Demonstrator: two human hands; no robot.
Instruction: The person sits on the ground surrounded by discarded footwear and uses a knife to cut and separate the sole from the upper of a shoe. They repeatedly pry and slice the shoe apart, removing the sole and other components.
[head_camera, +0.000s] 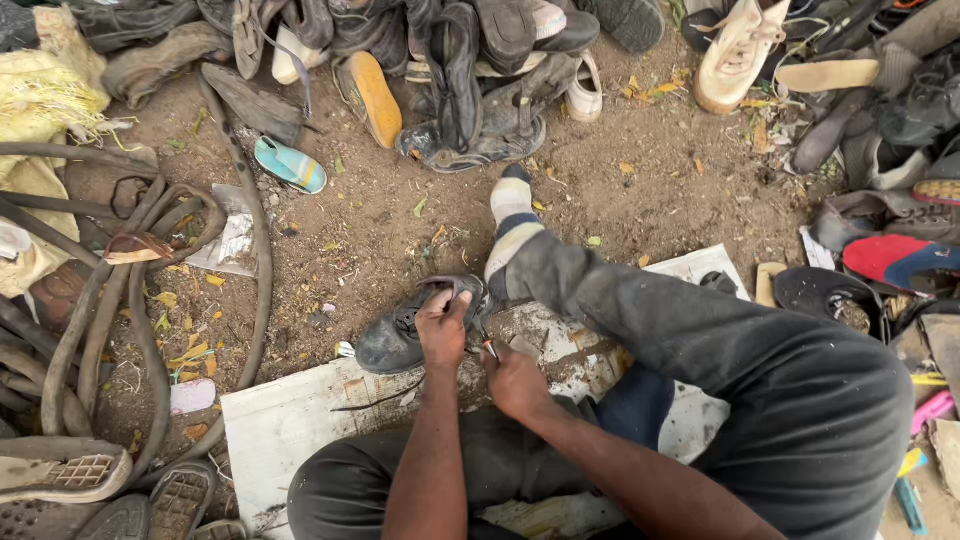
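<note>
Ground: bare dirt (640, 190), heaped worn shoes (470, 70)
Board: white panel (290, 420) under the person
Shoe: black lace-up (400, 335) on the board's edge
Left hand (443, 325): clamped on the shoe's heel
Right hand (515, 382): closed on a small tool (490, 347)
Obstruction: outstretched socked leg (520, 240) just beside the shoe

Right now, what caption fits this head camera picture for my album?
Seated on a white board, left hand steadies a black shoe while right hand works beside it.
</note>
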